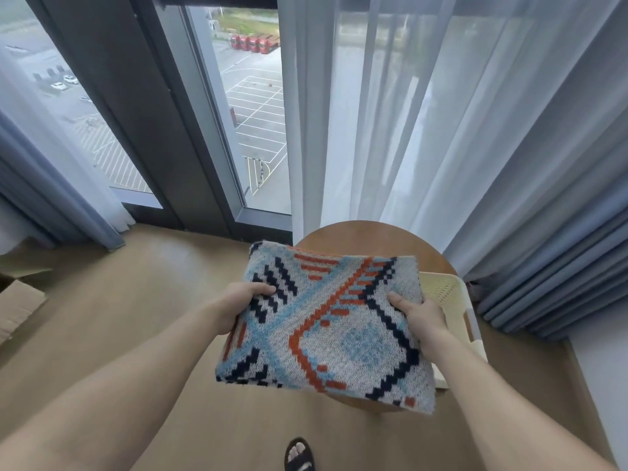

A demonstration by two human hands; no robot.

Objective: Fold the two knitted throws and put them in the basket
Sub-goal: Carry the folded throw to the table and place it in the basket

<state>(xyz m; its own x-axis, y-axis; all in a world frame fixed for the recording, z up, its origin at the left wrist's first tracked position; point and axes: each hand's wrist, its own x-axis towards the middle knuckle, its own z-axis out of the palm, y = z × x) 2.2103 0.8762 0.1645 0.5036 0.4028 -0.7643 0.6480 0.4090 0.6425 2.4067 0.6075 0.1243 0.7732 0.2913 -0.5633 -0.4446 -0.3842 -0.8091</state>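
While both bare arms reach forward from the bottom of the view, a person holds a folded knitted throw (326,328) flat in the air between their two hands. The throw is a thick, roughly square bundle, pale grey with a geometric pattern in light blue, orange and dark navy. The left hand (243,302) grasps its left edge, thumb lying on top and fingers hidden underneath. The right hand (419,316) grasps its right edge in the same way, thumb pressed on the upper face.

Below the throw stands a round wooden table (367,237), most of it covered from view by the cloth. A cream plastic basket (445,288) with small perforated holes sits on the right side of the table, partly hidden behind the throw and the right hand. The throw is above the table and just left of the basket, not inside it. Only one throw can be seen.

Behind the table hang sheer white curtains (390,113) and heavier blue drapes (560,266) before a tall window. The floor (136,300) is tan, and one foot in a dark sandal (299,453) shows at the bottom edge. Flattened cardboard (17,307) lies on the floor at far left.
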